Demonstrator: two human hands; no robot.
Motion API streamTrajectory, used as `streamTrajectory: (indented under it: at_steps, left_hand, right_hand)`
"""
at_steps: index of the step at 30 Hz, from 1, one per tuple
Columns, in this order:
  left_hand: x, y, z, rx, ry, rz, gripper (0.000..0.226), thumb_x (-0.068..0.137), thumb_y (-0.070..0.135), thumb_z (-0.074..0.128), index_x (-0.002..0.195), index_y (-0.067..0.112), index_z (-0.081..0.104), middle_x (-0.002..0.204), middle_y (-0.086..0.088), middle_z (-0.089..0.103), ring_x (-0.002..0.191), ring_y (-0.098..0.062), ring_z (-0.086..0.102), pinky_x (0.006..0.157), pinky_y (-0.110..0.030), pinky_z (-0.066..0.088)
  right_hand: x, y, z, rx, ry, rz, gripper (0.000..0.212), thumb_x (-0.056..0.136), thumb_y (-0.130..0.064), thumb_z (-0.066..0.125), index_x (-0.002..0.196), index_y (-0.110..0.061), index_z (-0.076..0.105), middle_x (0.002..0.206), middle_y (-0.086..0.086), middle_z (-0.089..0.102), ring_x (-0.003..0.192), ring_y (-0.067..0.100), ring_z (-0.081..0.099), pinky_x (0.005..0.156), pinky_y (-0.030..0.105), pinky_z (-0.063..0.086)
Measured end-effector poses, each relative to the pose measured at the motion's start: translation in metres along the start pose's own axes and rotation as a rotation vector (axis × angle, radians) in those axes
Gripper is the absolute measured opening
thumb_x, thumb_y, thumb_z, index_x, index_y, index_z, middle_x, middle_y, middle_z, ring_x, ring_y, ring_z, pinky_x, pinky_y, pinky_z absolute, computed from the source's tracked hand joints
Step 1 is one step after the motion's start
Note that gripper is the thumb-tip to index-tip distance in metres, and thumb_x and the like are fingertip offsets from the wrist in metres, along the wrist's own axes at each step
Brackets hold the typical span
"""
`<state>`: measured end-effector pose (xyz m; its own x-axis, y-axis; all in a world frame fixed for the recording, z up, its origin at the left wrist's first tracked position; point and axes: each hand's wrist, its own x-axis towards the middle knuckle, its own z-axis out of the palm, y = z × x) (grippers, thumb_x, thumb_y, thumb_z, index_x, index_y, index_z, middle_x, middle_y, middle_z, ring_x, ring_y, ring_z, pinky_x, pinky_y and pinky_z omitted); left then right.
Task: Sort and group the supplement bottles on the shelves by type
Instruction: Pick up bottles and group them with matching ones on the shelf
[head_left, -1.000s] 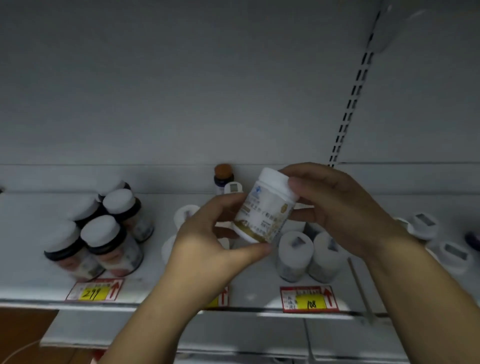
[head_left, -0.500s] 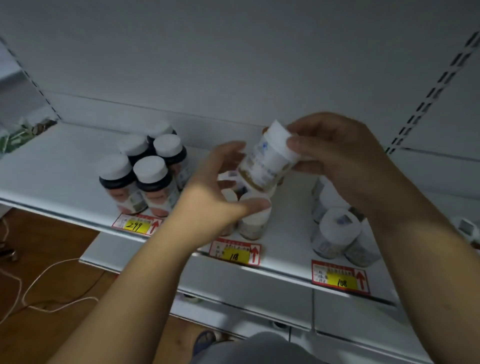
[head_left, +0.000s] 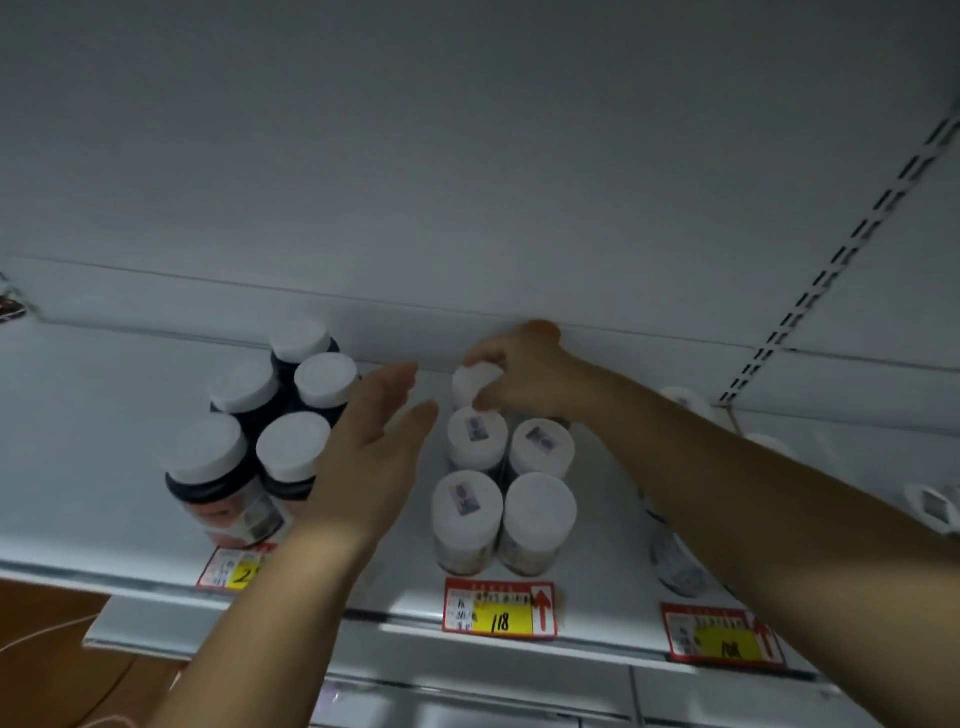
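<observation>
A white shelf (head_left: 104, 415) is carrying dark bottles (head_left: 249, 441) at left and white bottles (head_left: 506, 493) beside them, price tags (head_left: 498, 608) lining its edge.

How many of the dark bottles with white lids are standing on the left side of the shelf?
5: front left, front right, middle left, middle right, and one at the back. The left hand may hide more.

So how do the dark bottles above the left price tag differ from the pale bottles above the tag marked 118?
The dark-bodied bottles with white caps have black shoulders and reddish labels; the pale white-capped bottles have light bodies with gold-brown at the base. The dark group's caps are plain; three pale caps carry small stickers. No hand touches the dark group; the right hand grips the rearmost pale bottle. Both groups stand upright in rows on the white shelf.
</observation>
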<state>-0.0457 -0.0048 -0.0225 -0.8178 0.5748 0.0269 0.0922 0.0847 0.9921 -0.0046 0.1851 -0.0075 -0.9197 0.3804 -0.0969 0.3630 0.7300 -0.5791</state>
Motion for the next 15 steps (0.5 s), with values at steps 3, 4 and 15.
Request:
streamTrajectory:
  at_steps: [3,4,15]
  left_hand:
    - [0.004,0.0,0.001,-0.008,-0.055,0.0,0.028,0.086,0.025,0.058,0.104,0.046,0.054,0.115,0.02,0.057,0.11,0.002,0.052,0.078,-0.012,0.035]
    - [0.004,0.001,0.002,-0.013,-0.072,0.002,0.028,0.086,0.026,0.058,0.101,0.049,0.054,0.113,0.025,0.055,0.109,0.008,0.048,0.076,-0.011,0.034]
    - [-0.001,0.027,0.01,-0.011,-0.176,0.186,0.034,0.088,0.016,0.057,0.098,0.048,0.054,0.099,0.037,0.059,0.088,0.034,0.045,0.067,0.011,0.032]
  right_hand:
    - [-0.004,0.001,0.001,0.078,-0.052,-0.021,0.044,0.077,-0.02,0.07,0.119,-0.015,0.06,0.12,0.003,0.061,0.102,0.01,0.051,0.084,0.017,0.037]
    - [-0.005,0.0,-0.003,0.1,-0.014,-0.03,0.041,0.078,-0.021,0.07,0.117,-0.016,0.061,0.119,0.002,0.062,0.105,0.012,0.053,0.086,0.016,0.039]
    - [-0.038,0.04,-0.013,-0.111,0.3,0.288,0.037,0.076,-0.027,0.069,0.111,-0.019,0.058,0.114,0.004,0.061,0.096,0.018,0.054,0.074,0.023,0.037]
